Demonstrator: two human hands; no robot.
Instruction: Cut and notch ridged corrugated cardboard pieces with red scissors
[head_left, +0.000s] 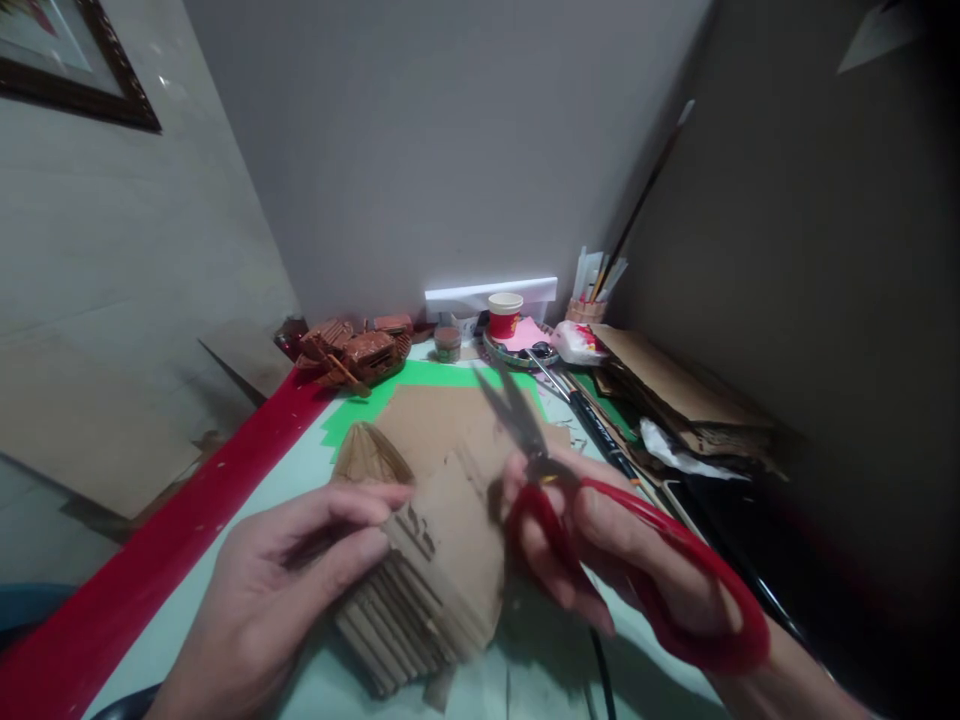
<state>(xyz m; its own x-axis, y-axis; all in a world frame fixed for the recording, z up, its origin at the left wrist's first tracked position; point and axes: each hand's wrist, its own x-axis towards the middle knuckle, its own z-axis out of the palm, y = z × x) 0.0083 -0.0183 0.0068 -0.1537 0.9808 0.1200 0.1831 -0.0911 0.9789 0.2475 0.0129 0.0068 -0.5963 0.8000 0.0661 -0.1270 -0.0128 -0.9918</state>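
The left hand (292, 575) pinches the left side of a bumpy piece of cardboard (450, 560) between its thumb and fingers. The cardboard is over the counter (296, 475), on the near side of the green paper (356, 400). The right hand (622, 540) has its fingers curled around the red loops of the scissors (538, 462). The blades are a bit apart and blurry, pointing toward the green paper, and they don't seem to bite the cardboard. To snip well, I think the left fingers should hold it still and stay away from the blades. Small, slow snips should squash the ridges less. A folded brown piece (371, 455) is by the green paper's near left part, so keep the tips off it.
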